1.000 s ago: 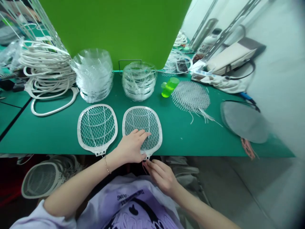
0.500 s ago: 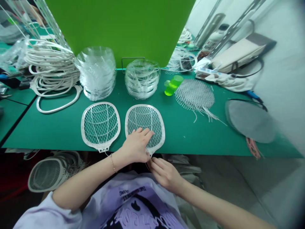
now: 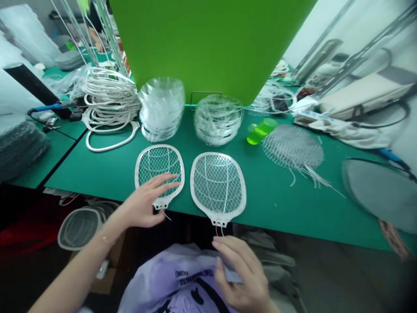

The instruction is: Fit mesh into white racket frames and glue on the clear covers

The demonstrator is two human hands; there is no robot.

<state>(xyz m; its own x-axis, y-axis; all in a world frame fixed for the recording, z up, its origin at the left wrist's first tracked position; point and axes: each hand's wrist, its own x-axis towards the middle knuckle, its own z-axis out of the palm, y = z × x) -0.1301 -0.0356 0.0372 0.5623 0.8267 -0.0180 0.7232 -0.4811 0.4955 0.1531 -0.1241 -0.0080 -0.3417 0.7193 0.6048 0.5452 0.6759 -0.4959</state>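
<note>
Two white swatter heads with metal mesh lie side by side on the green table. My left hand (image 3: 146, 201) is over the left swatter head (image 3: 159, 163), fingers spread across its mesh and thumb beside its neck, where a short white wire hangs. The right swatter head (image 3: 217, 184) lies uncovered, with a red and a white wire (image 3: 222, 231) hanging from its neck over the table edge. Just below those wires is my right hand (image 3: 243, 271), its fingers stretched and the thumb apart. I see nothing gripped in it.
Behind stand a pile of white frames (image 3: 110, 100), a stack of clear plastic rings (image 3: 162, 111) and another clear ring stack (image 3: 217, 121). To the right are a green bottle (image 3: 261, 131) and mesh sheets (image 3: 293, 145). More swatter heads (image 3: 80, 228) sit below the table's left edge.
My left hand has left the right swatter head and moved left onto the other one. My right hand has come away from the right head's neck, its fingers opening. The view has shifted left.
</note>
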